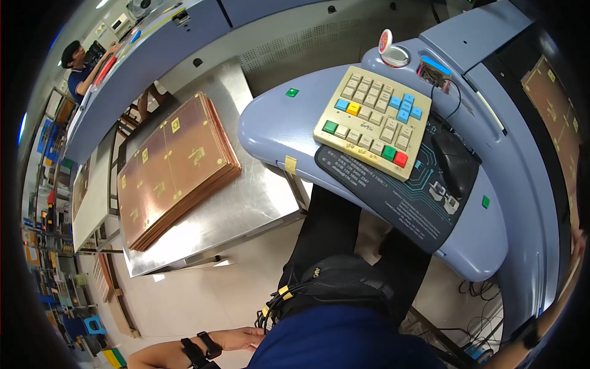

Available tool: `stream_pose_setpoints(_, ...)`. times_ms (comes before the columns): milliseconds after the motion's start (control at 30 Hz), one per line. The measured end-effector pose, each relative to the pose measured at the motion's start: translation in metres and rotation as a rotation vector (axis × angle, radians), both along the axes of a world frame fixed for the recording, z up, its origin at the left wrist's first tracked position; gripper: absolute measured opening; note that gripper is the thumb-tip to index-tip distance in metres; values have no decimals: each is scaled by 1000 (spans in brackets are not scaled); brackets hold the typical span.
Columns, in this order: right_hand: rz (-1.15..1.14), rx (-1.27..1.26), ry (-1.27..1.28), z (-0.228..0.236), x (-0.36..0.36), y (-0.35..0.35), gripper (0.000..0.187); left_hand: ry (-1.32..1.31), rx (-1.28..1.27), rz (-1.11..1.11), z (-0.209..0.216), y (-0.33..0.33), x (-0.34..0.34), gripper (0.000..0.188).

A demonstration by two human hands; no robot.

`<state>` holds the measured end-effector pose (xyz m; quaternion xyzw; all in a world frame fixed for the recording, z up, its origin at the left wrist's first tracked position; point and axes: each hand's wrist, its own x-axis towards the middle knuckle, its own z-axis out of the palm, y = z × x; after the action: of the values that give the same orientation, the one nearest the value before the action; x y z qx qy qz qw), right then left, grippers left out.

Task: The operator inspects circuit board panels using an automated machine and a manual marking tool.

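My left hand [243,338] is low beside my waist, against my dark blue shirt, with black straps on the wrist. Its fingertips are partly hidden by the shirt, and a bundle of cables hangs just above them. Stretched out to the far right, my right hand [578,246] is at the lower edge of a copper-coloured panel [553,104] on the machine. The picture's dark rim hides most of its fingers, so its grip is unclear. A stack of copper-coloured panels [175,163] with yellow markings lies on a metal table [270,200] to my left.
Before me a blue-grey console [276,126] carries a beige keypad [372,117], a black mouse [450,163] and a dark mouse mat [393,200]. A round tin [394,56] stands open behind. Loose cables [479,289] hang below right. Another person [78,74] works far left.
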<state>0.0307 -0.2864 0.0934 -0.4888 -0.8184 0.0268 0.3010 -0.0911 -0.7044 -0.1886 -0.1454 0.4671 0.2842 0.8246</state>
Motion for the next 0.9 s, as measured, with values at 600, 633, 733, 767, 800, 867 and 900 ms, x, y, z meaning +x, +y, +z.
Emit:
stream_pose_setpoints(600,648,-535,-70,-117,184,-21,28,244,395,110,63,74,-95,29)
stream_pose_setpoints(633,631,-534,-63,-118,183,-22,28,159,441,137,58,72,-96,31)
stream_pose_setpoints(733,595,-510,-66,-121,178,-26,28,328,333,234,34,67,-72,29)
stream_pose_setpoints(767,588,-508,-64,-122,178,-25,28,475,341,139,17,57,-63,27)
stream_pose_setpoints(800,602,-524,-51,-123,179,-23,27,668,428,-58,4,47,-52,33)
stream_pose_setpoints(867,629,-556,-33,-130,178,-19,27,854,395,39,-13,25,-13,56)
stream_pose_setpoints(900,635,-561,-19,-136,176,-17,27,863,376,43,-21,10,2,56)
